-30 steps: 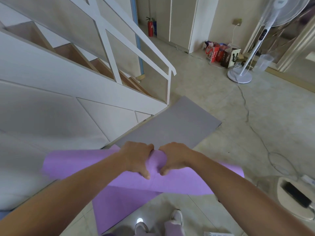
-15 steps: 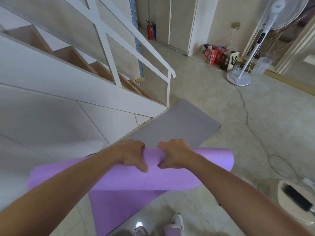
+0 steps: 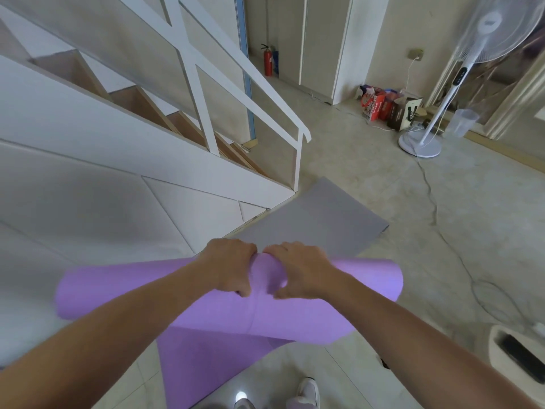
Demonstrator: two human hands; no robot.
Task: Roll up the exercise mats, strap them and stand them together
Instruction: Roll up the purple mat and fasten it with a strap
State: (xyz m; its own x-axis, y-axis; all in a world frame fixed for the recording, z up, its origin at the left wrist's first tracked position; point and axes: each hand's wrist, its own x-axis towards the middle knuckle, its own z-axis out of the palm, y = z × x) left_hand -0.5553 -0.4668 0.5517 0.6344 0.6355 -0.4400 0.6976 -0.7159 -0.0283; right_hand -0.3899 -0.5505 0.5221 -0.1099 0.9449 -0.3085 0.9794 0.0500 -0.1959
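Both hands gripped the purple mat (image 3: 295,317) at the middle of its rolled part, which ran crosswise, left to right, and was held up off the floor (image 3: 368,160). The left hand (image 3: 228,267) and right hand (image 3: 300,270) sat side by side on top of the roll, knuckles almost touching, fingers curled over its far side and thumbs pressed into its near side; the fingertips themselves were hidden behind the roll. The mat's unrolled tail hung down from the roll and ran back along the floor to just left of the person's shoes (image 3: 306,392). The grey mat (image 3: 318,219) lay flat and unrolled on the floor just beyond the hands, one long edge against the base of the stairs (image 3: 141,104), its far end reaching past the foot of the white railing (image 3: 265,84). Well beyond it, by the far wall, stood a red extinguisher (image 3: 267,63), a cluster of bags (image 3: 389,109), a white fan (image 3: 451,87) and a clear jug (image 3: 464,122) beside the fan's base. A cable (image 3: 430,202) trailed from the fan across the floor to a loose coil at the right. A white object (image 3: 498,343) with a dark slab on it sat at the right edge.
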